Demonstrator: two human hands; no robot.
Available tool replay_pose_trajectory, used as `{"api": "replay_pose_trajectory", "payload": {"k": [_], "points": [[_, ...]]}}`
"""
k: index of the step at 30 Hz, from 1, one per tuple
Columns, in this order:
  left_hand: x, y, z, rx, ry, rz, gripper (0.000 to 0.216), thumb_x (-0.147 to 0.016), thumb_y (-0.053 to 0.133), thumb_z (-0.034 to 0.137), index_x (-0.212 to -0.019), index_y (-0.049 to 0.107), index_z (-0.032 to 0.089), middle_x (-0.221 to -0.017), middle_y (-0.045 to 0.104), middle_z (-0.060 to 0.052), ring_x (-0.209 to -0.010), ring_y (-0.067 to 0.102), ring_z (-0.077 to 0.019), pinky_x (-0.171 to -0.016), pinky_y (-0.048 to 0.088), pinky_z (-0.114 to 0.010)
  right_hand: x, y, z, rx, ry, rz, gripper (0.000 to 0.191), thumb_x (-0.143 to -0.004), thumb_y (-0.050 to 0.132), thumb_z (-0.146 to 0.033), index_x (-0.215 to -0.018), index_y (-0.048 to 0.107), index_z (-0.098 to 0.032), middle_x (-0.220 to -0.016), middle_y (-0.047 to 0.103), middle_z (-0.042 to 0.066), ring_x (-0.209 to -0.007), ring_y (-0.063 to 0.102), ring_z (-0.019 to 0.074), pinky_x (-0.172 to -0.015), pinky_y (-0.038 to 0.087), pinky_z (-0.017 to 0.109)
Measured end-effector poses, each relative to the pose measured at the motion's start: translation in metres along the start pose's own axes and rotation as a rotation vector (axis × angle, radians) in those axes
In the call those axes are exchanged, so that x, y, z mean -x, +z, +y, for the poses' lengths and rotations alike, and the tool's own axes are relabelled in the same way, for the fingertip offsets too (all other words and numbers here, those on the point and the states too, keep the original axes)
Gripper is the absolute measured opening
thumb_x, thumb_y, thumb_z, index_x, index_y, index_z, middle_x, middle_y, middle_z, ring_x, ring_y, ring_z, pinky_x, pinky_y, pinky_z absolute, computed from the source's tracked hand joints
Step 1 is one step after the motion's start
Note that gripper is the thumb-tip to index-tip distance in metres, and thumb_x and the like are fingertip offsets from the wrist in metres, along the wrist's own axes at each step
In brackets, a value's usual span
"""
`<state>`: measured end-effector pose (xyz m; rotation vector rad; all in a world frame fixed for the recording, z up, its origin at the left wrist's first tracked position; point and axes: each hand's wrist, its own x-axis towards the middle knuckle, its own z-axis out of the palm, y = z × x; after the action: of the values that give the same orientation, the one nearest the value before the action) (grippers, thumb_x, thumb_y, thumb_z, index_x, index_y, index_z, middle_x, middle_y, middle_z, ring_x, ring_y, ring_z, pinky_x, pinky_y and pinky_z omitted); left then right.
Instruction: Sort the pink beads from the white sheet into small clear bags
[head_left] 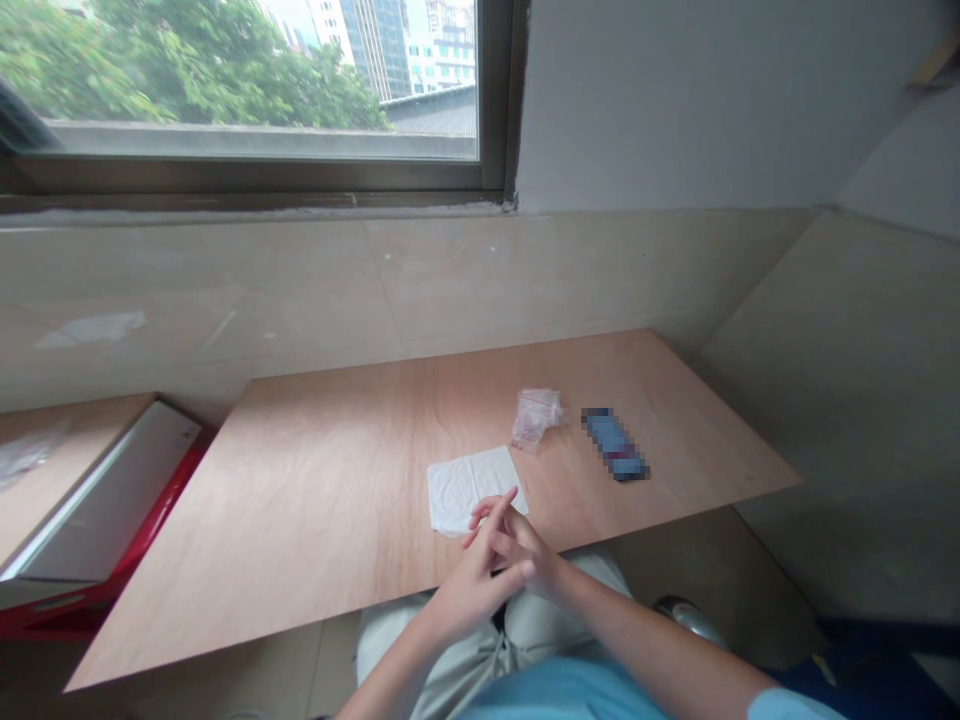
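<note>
My left hand [469,590] and my right hand [529,548] meet at the front edge of a plywood board [322,500], above my lap. Their fingers cross and press against each other, and I see nothing held between them. The fingertips reach over the near corner of a white tissue [465,485] lying flat on the board. Just beyond the tissue lies a small crumpled clear plastic bag [535,415]. To its right is a dark blue phone-sized object [615,445], blurred out.
The board leans against a tiled sill [225,300] under a window [240,90]. At the left, a white panel in a red frame [112,500] rests on another wooden surface. A tiled wall [847,400] closes the right side.
</note>
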<state>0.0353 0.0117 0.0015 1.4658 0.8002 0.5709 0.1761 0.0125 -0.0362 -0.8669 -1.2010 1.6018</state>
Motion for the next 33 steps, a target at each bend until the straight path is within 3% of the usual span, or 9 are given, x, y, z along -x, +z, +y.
{"api": "replay_pose_trajectory", "payload": {"k": [3,6,11,17,22,25,29,31,33], "points": [[-0.002,-0.002,0.004,0.442,-0.041,0.028,0.078,-0.095,0.042,0.067,-0.161,0.016,0.034,-0.169,0.013,-0.009,-0.155,0.010,-0.0336,-0.118,0.023,-0.056,-0.001,0.003,0.003,-0.103,0.028,0.018,0.051,-0.091,0.059,-0.060,-0.128,0.055,-0.025,-0.109,0.056,0.007,-0.105,0.057,0.0235,-0.089,0.047,0.036],[-0.003,-0.002,0.005,0.645,-0.051,0.033,0.076,-0.094,0.036,0.070,-0.160,0.018,0.037,-0.168,0.016,-0.005,-0.155,0.009,-0.0310,-0.120,0.016,-0.055,-0.002,0.002,0.002,-0.272,0.092,-0.005,0.050,-0.093,0.056,-0.061,-0.129,0.056,-0.026,-0.106,0.057,0.005,-0.098,0.059,0.0214,-0.085,0.047,0.034],[-0.007,-0.003,0.001,0.745,-0.082,-0.025,0.079,-0.091,0.032,0.075,-0.158,0.031,0.032,-0.164,0.028,-0.005,-0.153,0.014,-0.0311,-0.122,0.011,-0.053,-0.004,-0.004,0.003,-0.467,0.269,-0.010,0.054,-0.092,0.051,-0.067,-0.125,0.059,-0.025,-0.095,0.060,0.004,-0.081,0.058,0.0182,-0.071,0.047,0.030],[-0.004,-0.008,-0.008,0.770,-0.038,-0.193,0.083,-0.089,0.031,0.078,-0.158,0.032,0.030,-0.161,0.031,-0.004,-0.153,0.013,-0.0326,-0.122,0.009,-0.052,-0.005,-0.003,0.006,-0.522,0.319,-0.020,0.053,-0.092,0.050,-0.067,-0.121,0.060,-0.025,-0.088,0.058,0.002,-0.074,0.055,0.0168,-0.067,0.045,0.027],[-0.008,-0.011,-0.006,0.741,-0.033,-0.111,0.083,-0.091,0.027,0.078,-0.156,0.035,0.028,-0.161,0.033,-0.007,-0.151,0.021,-0.0345,-0.121,0.015,-0.054,-0.006,-0.002,0.003,-0.544,0.277,0.017,0.052,-0.093,0.052,-0.065,-0.125,0.059,-0.025,-0.092,0.061,0.004,-0.082,0.058,0.0183,-0.071,0.046,0.028],[-0.010,-0.008,-0.007,0.593,-0.037,-0.015,0.083,-0.092,0.022,0.079,-0.156,0.036,0.028,-0.161,0.035,-0.010,-0.148,0.028,-0.0367,-0.119,0.020,-0.057,-0.007,-0.001,0.000,-0.578,0.244,0.037,0.053,-0.092,0.052,-0.065,-0.127,0.060,-0.026,-0.115,0.063,0.007,-0.096,0.060,0.0205,-0.078,0.048,0.030],[-0.007,0.005,-0.019,-0.081,0.054,0.096,0.086,-0.085,0.063,0.065,-0.156,0.036,0.024,-0.164,0.028,-0.014,-0.150,0.024,-0.0382,-0.122,0.018,-0.055,-0.007,-0.001,0.000,-0.633,0.208,0.071,0.051,-0.092,0.055,-0.061,-0.134,0.056,-0.033,-0.152,0.044,0.005,-0.116,0.059,0.0255,-0.090,0.049,0.039],[-0.005,0.011,-0.025,-0.323,0.120,0.129,0.095,-0.078,0.074,0.060,-0.155,0.036,0.020,-0.162,0.029,-0.017,-0.150,0.023,-0.0405,-0.121,0.020,-0.057,-0.006,0.001,0.003,-0.663,0.190,0.096,0.049,-0.093,0.056,-0.058,-0.136,0.054,-0.035,-0.156,0.039,0.004,-0.120,0.059,0.0280,-0.093,0.049,0.045],[-0.005,0.012,-0.026,-0.404,0.170,0.138,0.090,-0.080,0.073,0.057,-0.154,0.038,0.019,-0.159,0.035,-0.019,-0.147,0.030,-0.0407,-0.119,0.027,-0.058,-0.004,0.003,0.004,-0.685,0.167,0.136,0.049,-0.093,0.056,-0.056,-0.136,0.054,-0.034,-0.155,0.042,0.005,-0.119,0.061,0.0291,-0.097,0.047,0.048]]}}
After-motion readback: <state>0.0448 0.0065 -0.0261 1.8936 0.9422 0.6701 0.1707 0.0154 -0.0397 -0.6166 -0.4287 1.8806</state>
